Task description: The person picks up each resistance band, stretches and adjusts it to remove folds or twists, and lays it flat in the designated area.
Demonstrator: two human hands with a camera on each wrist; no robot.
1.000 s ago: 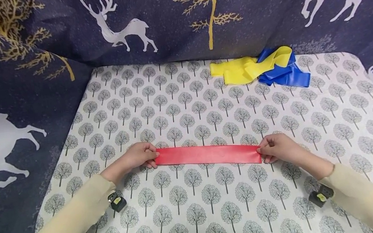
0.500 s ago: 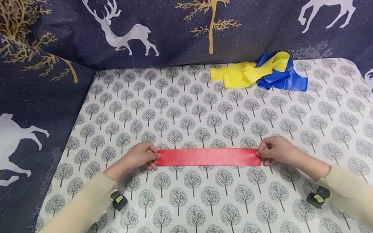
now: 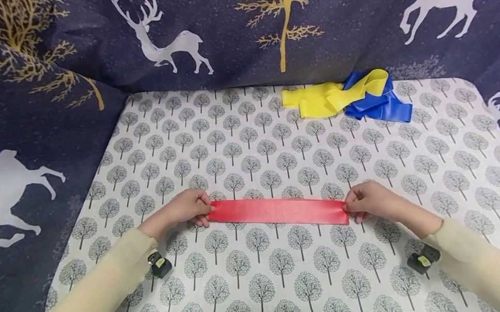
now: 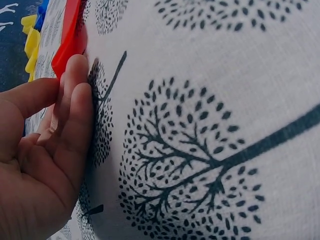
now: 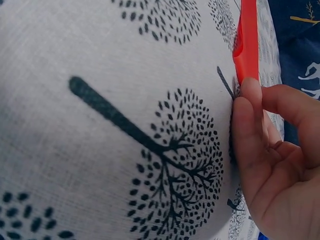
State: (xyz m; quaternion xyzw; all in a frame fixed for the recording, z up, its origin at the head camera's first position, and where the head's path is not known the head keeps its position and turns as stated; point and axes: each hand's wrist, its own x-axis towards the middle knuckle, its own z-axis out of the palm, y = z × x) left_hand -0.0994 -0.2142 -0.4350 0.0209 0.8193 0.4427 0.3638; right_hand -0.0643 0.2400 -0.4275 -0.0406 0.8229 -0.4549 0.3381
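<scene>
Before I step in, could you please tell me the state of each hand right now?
Left hand: closed, pinching one end of the red strip.
Right hand: closed, pinching the other end of the red strip.

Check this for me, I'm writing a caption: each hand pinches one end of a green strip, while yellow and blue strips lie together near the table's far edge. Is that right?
Not quite: the strip is red, not green, as the head view shows. The left hand and right hand each pinch one end of it, while the yellow strip and blue strip lie together near the table's far edge.
</scene>
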